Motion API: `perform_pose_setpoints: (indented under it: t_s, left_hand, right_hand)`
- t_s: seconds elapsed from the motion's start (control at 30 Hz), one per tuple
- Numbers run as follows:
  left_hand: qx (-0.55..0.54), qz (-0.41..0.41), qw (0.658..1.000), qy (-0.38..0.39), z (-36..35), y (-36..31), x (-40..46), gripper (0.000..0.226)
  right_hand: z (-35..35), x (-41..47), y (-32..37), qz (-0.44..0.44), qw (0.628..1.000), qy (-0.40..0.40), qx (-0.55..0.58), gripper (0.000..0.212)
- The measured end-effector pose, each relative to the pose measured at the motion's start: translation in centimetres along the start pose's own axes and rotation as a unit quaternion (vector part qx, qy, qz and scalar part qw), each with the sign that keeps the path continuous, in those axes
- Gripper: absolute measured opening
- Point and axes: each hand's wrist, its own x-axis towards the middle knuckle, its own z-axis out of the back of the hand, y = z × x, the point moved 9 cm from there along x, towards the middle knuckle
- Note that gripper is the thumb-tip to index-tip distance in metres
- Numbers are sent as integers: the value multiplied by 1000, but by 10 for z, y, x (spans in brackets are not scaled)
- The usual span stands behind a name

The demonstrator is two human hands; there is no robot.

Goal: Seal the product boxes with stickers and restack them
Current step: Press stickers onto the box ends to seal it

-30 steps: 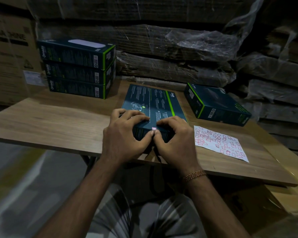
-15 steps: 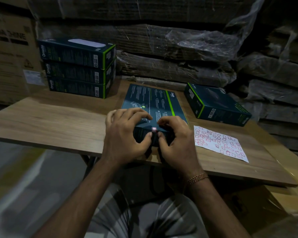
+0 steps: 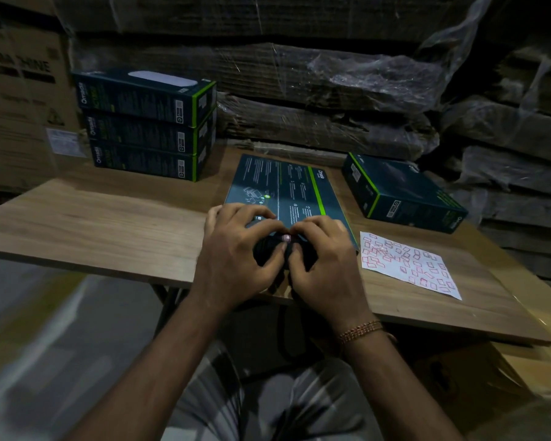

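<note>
A dark product box (image 3: pixel 283 189) with a green stripe lies flat in the middle of the wooden table (image 3: pixel 102 230), its near end at the table's front edge. My left hand (image 3: pixel 236 253) and my right hand (image 3: pixel 325 259) both grip that near end, fingers curled over the top and thumbs on the end flap. A small pink sticker (image 3: pixel 286 238) shows on the box edge between my fingertips. A white sticker sheet (image 3: pixel 407 265) with red stickers lies just right of my right hand.
Three stacked product boxes (image 3: pixel 147 125) stand at the table's back left. A single box (image 3: pixel 401 192) lies at the back right. Shrink-wrapped flattened cartons (image 3: pixel 315 90) form a wall behind the table. A large carton (image 3: pixel 19 90) stands on the left.
My fingers have shifted on the near end of the box: both hands slid slightly back and the fingertips drew in around the pink sticker. The box itself stayed in place.
</note>
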Motion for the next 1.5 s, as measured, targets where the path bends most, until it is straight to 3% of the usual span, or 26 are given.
perform_pose_setpoints:
  t_s: [0.23,0.53,0.83,1.17,1.5]
  left_hand:
    - [-4,8,1000,-10,0,3,1,25]
    - [-7,15,1000,-10,0,3,1,27]
    - [-26,38,999,-5,2,5,0,43]
    - [-39,49,998,6,2,4,0,47]
    - [-36,53,998,-3,2,4,1,46]
  right_hand:
    - [4,4,-9,-34,998,-13,56,9]
    - [2,4,-7,-22,999,-21,16,11]
    - [3,3,-9,-28,999,-17,35,11]
    - [3,2,-6,-29,999,-21,21,18]
    - [2,4,-7,-34,999,-29,21,11]
